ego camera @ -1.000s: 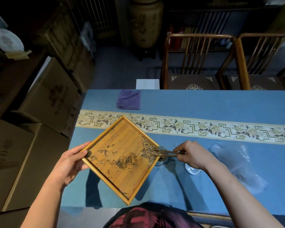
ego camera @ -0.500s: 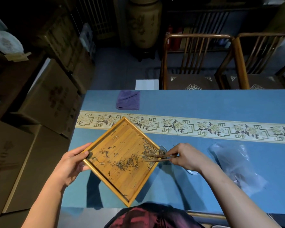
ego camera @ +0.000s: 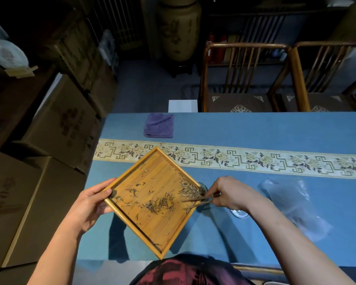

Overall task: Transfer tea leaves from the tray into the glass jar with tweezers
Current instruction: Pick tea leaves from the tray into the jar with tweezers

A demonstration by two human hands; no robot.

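Note:
A square bamboo tray (ego camera: 162,229) is held tilted above the blue table, one corner pointing at me. My left hand (ego camera: 90,204) grips its left corner. Dry tea leaves (ego camera: 190,190) lie heaped at the tray's right corner, with more leaves scattered across the middle. My right hand (ego camera: 230,192) holds wooden tweezers (ego camera: 197,202), whose tips reach over the tray's right edge below the heap. The glass jar (ego camera: 201,184) stands under that right corner; only a sliver of its rim shows.
A round glass lid (ego camera: 239,213) lies on the table behind my right wrist. A crumpled clear plastic bag (ego camera: 292,204) rests at the right. A folded purple cloth (ego camera: 159,128) sits at the far edge. Cardboard boxes stand left of the table, wooden chairs beyond it.
The tweezers have swept left onto the tray and now sit at its right edge. The loose leaves near the right corner have gathered into a denser heap. The tray has barely shifted.

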